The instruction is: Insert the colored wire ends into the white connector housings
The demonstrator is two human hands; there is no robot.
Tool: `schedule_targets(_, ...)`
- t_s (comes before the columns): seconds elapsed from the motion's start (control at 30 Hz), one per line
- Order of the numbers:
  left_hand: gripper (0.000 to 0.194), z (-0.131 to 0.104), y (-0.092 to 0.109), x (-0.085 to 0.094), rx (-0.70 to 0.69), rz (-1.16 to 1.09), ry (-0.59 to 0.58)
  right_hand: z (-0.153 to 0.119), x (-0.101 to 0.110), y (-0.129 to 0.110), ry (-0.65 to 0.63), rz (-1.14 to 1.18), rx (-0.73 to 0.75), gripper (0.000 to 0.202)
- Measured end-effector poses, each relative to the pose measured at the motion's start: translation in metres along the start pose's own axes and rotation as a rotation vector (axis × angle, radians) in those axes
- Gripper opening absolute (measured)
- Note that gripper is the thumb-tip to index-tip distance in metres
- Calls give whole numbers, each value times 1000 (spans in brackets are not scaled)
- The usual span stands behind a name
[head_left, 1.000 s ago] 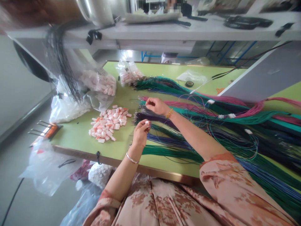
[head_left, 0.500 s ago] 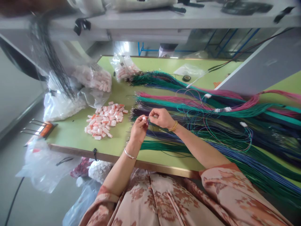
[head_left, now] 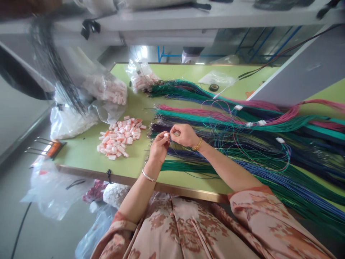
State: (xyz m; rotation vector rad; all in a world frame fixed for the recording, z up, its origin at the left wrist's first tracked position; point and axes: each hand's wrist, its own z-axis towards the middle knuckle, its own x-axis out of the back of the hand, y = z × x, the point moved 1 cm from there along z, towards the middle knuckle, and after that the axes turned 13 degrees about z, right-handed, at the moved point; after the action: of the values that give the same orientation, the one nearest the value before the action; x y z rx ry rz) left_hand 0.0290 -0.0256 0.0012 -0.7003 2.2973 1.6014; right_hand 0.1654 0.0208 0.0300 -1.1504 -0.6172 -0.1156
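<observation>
My left hand point(head_left: 159, 146) pinches a small white connector housing point(head_left: 166, 135) between thumb and fingertips, above the near ends of the wire bundles. Right beside it, my right hand point(head_left: 185, 136) is closed in a pinch on a thin wire at the housing; the wire is mostly hidden by the fingers. Bundles of cut wires lie to the right and below the hands: pink point(head_left: 185, 112), teal point(head_left: 183, 118), dark green point(head_left: 185, 166) and blue point(head_left: 258, 176). On the left lies a loose pile of white and orange connector housings point(head_left: 121, 138).
Clear bags of housings point(head_left: 110, 88) stand at the back left, near a white plastic bag point(head_left: 71, 120). Several wired white connectors point(head_left: 261, 123) rest on the bundles. A black tape roll point(head_left: 214, 87) lies behind. A grey upright panel point(head_left: 299, 68) rises at right.
Both hands stay in nearly the same place, fingertips together at the housing. My right fingers have shifted slightly, and the view has moved a little.
</observation>
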Motion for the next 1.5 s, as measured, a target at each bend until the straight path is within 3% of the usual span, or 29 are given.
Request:
schedule_targets(0.17,27,-1,-3,-1,-39,60,82,-3,-3,4,-23,-24,90,12)
schedule_targets(0.3,29,2,-5,0,-25,43,88,-5,-2,8,-67,-2,107,13)
schedule_targets(0.57,29,-1,-9,-2,-78,115,119,-9,-13,7,-23,-194,130,12)
schedule_targets(0.67,29,-3,-8,-4,-68,117,122,-8,-7,6,-74,-147,127,11)
schedule_targets(0.77,30,-2,-5,-4,-51,87,130,10,11,12,-133,-2,86,15)
schedule_targets(0.83,30,-2,-4,-4,-40,90,114,35,26,23,-70,32,49,20)
schedule_targets(0.9,29,-3,-4,-4,-34,108,89,65,39,37,65,-78,-17,21)
schedule_targets(0.97,28,-3,-4,-4,-32,125,74,94,47,53,123,-254,-139,19)
schedule_targets(1.1,28,-5,-4,-5,-27,140,71,130,45,80,54,-409,-301,21)
schedule_targets(1.3,31,-4,-5,-4,-30,144,69,140,41,99,-41,-533,-267,20)
schedule_targets(1.5,30,-6,-4,-3,-28,162,62,138,43,100,-123,-657,-175,23)
